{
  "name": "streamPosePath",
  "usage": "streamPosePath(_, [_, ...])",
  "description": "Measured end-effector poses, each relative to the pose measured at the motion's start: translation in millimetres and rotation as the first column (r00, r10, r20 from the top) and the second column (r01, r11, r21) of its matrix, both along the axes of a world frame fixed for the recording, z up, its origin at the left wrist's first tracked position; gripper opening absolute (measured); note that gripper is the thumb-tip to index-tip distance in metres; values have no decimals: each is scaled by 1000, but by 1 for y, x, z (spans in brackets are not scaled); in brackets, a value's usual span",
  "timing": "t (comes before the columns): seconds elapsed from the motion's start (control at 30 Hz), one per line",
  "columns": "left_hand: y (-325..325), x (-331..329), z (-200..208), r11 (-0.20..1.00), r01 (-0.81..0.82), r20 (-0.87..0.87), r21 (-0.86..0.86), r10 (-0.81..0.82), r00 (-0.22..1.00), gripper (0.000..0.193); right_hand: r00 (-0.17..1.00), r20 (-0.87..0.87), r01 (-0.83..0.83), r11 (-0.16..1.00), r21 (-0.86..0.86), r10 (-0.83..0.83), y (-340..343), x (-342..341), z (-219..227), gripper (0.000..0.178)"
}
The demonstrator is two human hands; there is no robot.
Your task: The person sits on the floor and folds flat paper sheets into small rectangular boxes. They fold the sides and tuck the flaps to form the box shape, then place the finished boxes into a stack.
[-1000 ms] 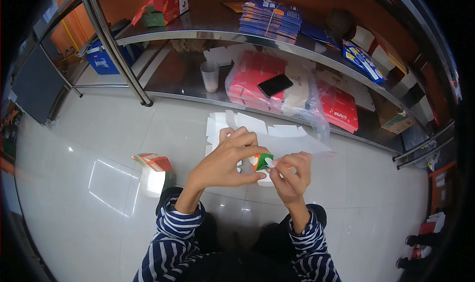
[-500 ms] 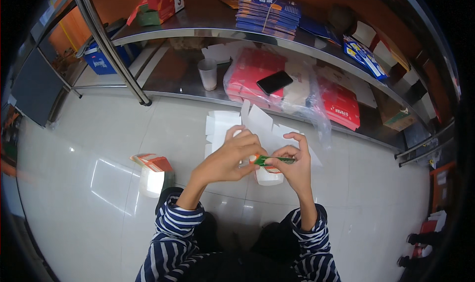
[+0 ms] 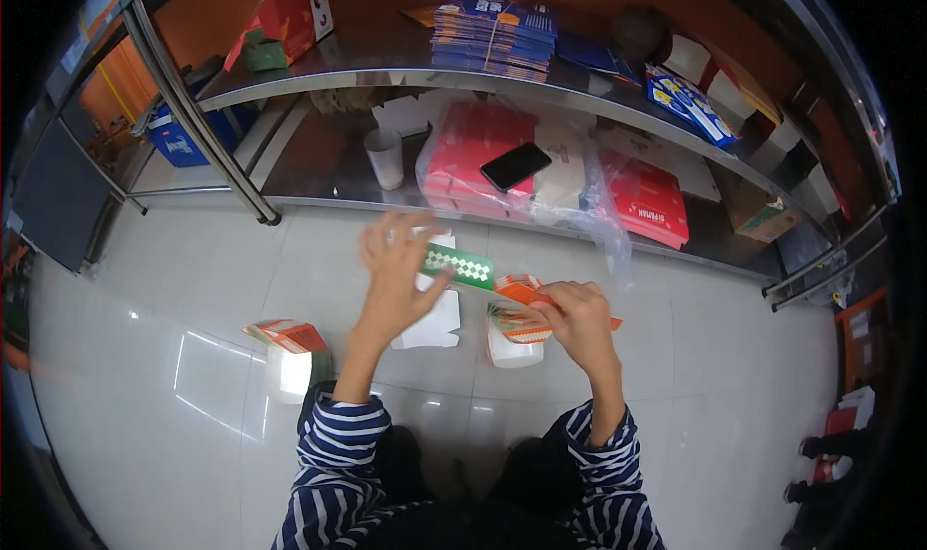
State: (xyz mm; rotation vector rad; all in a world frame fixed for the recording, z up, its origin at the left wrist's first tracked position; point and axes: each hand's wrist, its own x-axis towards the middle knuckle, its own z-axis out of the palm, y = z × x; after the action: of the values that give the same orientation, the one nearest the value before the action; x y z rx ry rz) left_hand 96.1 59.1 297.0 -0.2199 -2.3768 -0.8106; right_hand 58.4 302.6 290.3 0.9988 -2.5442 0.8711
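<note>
A printed carton piece, green with a pale checkered pattern and orange toward its right end, stretches between my hands. My right hand is closed on the orange part, thumb and fingers pinching it. At the green end, my left hand has its fingers spread and blurred by motion, the thumb lying near the panel's lower edge. White cardboard with notched edges shows below the left hand. Under the carton piece, a white-based carton with orange and green print stands on the floor, partly covered.
Another orange, white and green carton sits on the floor at left. Ahead is a metal shelf unit, holding a plastic cup, a phone on bagged red packaging, and strapped blue cartons above.
My left hand has moved left and its fingers have spread. The carton piece now shows more of its green and orange print. Less white cardboard shows behind my hands.
</note>
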Motion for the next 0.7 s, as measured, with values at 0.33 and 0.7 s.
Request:
streamPosePath(0.33, [26,-1,-17,992,121,257,27,-124,959,10,993,53,-96,983,-158,106,-17,8,4,15])
streamPosePath(0.7, [22,14,1,965,253,293,-75,-221,930,7,875,-419,-315,943,-112,242,-36,22,-8,21])
